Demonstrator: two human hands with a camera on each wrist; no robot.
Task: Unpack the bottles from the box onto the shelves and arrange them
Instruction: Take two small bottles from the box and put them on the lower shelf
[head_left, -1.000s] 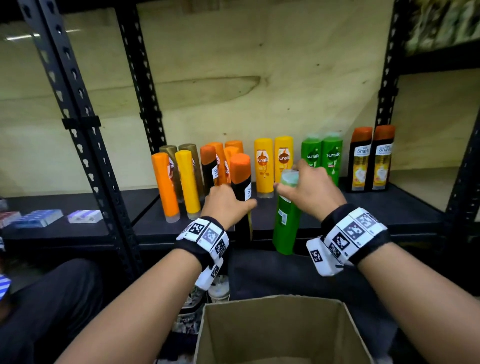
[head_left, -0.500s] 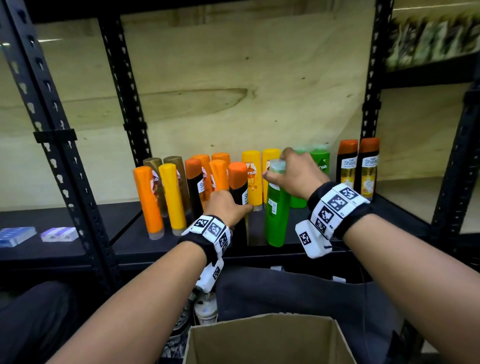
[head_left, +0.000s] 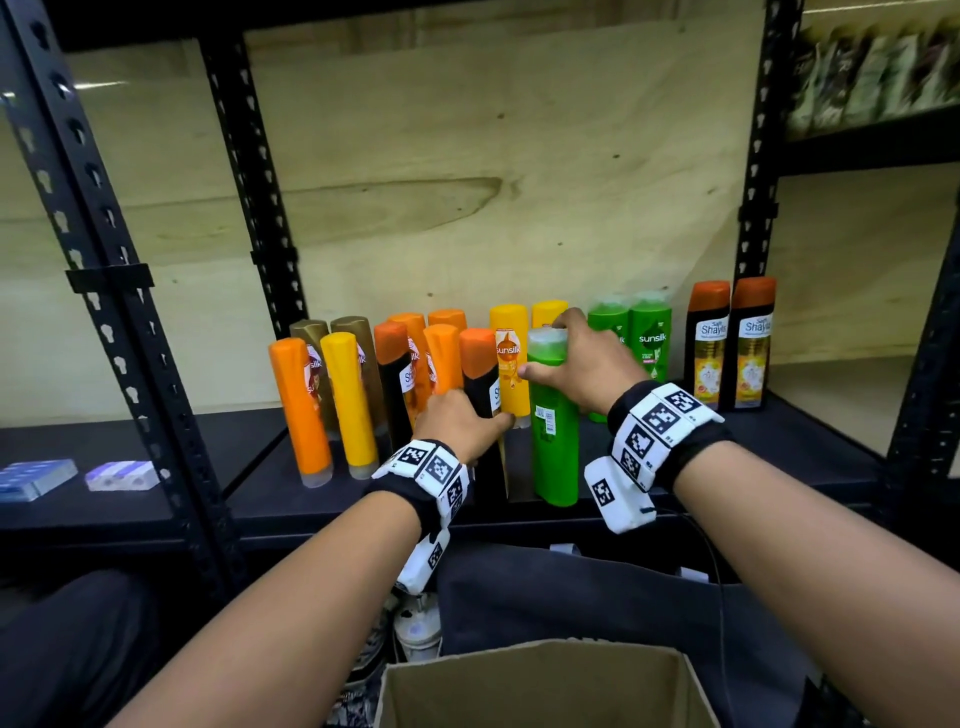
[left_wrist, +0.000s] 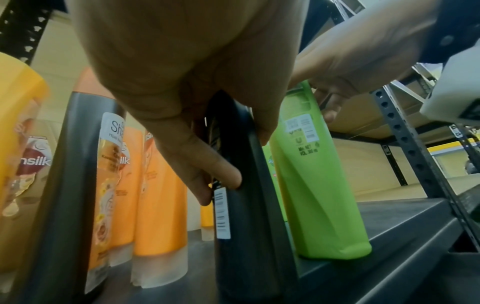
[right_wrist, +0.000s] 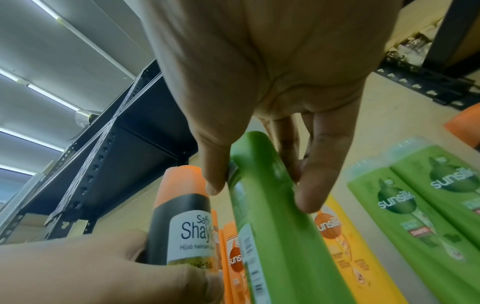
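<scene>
On the black shelf (head_left: 779, 457) my left hand (head_left: 462, 423) grips a black bottle with an orange cap (head_left: 480, 374) around its middle; the wrist view shows the fingers (left_wrist: 207, 181) curled round the black bottle (left_wrist: 246, 226). My right hand (head_left: 582, 364) pinches a green bottle (head_left: 553, 441) near its cap, thumb on one side, fingers (right_wrist: 317, 185) on the other of the green bottle (right_wrist: 272, 226). Both bottles stand at the shelf's front edge, side by side. An open cardboard box (head_left: 540, 686) sits below; its inside is hidden.
Behind stand rows of orange, yellow and gold bottles (head_left: 348, 400), two green bottles (head_left: 649, 338) and two black orange-capped bottles (head_left: 727, 343) at the right. Black perforated uprights (head_left: 130, 338) frame the bay. Small blue packs (head_left: 122, 475) lie on the left shelf.
Both hands have carried their bottles forward onto the shelf. The green bottle went from below the shelf edge to standing on it beside the black one.
</scene>
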